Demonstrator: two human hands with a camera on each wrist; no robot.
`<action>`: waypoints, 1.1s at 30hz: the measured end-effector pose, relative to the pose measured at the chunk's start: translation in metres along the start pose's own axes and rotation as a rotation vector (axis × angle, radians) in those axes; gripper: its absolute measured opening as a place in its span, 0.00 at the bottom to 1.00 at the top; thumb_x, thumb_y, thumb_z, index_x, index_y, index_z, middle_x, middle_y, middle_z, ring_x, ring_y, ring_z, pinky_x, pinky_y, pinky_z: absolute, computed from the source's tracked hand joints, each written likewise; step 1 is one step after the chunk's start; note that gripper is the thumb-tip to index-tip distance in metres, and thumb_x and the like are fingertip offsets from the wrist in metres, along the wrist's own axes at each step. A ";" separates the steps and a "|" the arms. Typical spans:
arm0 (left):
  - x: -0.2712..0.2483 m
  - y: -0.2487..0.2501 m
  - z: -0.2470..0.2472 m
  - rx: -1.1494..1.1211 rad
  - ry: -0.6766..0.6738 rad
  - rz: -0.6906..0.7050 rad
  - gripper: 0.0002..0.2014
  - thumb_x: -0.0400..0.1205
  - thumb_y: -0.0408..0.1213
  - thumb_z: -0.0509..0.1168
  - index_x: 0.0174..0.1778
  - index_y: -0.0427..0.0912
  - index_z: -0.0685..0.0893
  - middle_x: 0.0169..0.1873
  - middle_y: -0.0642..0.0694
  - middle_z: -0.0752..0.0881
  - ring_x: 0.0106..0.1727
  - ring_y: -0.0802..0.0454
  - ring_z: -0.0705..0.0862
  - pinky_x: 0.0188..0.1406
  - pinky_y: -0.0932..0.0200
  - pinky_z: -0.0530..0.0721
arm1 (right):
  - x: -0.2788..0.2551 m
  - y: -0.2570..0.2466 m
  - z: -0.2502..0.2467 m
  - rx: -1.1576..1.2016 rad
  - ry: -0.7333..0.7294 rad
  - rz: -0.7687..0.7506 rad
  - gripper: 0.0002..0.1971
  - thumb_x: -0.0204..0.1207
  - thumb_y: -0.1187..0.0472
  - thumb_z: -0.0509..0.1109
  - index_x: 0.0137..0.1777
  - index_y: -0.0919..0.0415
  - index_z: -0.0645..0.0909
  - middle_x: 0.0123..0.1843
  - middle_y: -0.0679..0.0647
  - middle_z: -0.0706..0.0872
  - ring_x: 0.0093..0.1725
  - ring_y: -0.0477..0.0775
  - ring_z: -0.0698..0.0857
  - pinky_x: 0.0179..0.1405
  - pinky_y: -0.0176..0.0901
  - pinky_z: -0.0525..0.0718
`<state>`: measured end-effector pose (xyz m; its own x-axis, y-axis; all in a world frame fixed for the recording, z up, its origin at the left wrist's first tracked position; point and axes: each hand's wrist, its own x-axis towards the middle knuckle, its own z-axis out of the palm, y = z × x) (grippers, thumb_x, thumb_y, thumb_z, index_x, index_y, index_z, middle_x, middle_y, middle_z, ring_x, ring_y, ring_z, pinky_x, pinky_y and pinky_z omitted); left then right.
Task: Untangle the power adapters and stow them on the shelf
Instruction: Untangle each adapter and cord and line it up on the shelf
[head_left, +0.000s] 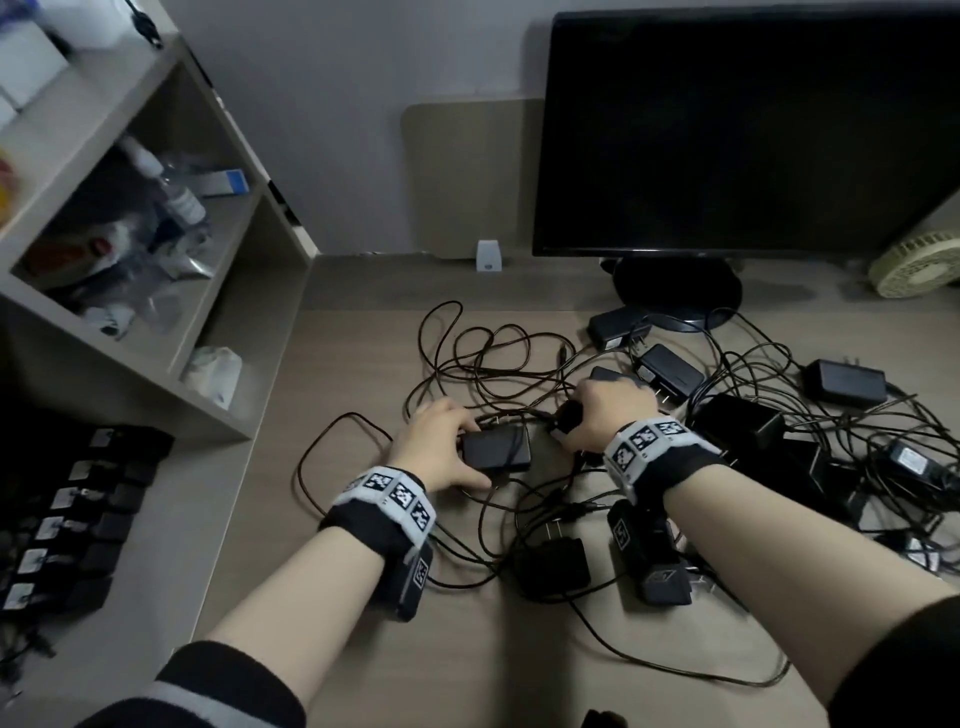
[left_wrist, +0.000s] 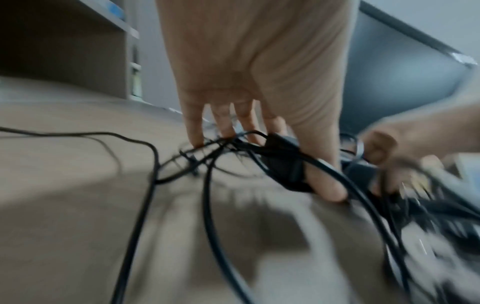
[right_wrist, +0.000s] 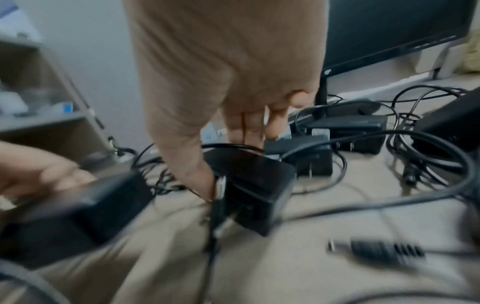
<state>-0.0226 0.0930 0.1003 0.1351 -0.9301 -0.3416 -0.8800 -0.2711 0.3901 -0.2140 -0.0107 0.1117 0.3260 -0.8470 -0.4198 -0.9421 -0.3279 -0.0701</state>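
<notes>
Separating two adapters on desk (head_left: 395, 649): flat adapter (head_left: 496, 451) grasped by left hand (head_left: 441, 447), fingers curled round it; block adapter (right_wrist: 255, 185) pinched by right hand (head_left: 610, 410). Cords (head_left: 478, 364) best traced and slackened before pulling; shelf (head_left: 156, 364) reached afterwards.

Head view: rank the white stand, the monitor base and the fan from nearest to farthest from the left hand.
1. White stand, at the desk's back edge, beyond the left hand.
2. Monitor base, back and to the right.
3. Fan, at the far right edge.
</notes>
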 end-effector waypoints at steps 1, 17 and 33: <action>-0.001 -0.005 -0.010 -0.112 0.007 -0.009 0.30 0.57 0.51 0.82 0.55 0.51 0.82 0.62 0.52 0.75 0.66 0.51 0.70 0.67 0.54 0.72 | 0.001 0.002 -0.008 0.117 0.023 -0.002 0.23 0.63 0.39 0.73 0.55 0.49 0.81 0.53 0.52 0.87 0.58 0.57 0.81 0.55 0.47 0.77; -0.039 -0.022 -0.139 -0.578 0.489 0.042 0.31 0.47 0.57 0.73 0.47 0.50 0.83 0.55 0.50 0.77 0.55 0.59 0.77 0.55 0.65 0.74 | 0.000 -0.040 -0.137 1.769 -0.227 -0.057 0.08 0.74 0.55 0.60 0.41 0.56 0.79 0.38 0.51 0.82 0.37 0.51 0.81 0.37 0.40 0.78; -0.039 -0.045 -0.088 0.002 -0.164 -0.266 0.18 0.60 0.50 0.73 0.42 0.49 0.80 0.40 0.49 0.86 0.37 0.54 0.82 0.30 0.63 0.76 | -0.022 -0.060 -0.131 0.205 -0.095 0.125 0.33 0.65 0.57 0.77 0.68 0.63 0.69 0.45 0.58 0.82 0.46 0.59 0.84 0.39 0.46 0.84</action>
<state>0.0517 0.1197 0.1717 0.2856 -0.7743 -0.5648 -0.8245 -0.4989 0.2670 -0.1546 -0.0273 0.2433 0.2060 -0.8294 -0.5193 -0.9741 -0.1230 -0.1899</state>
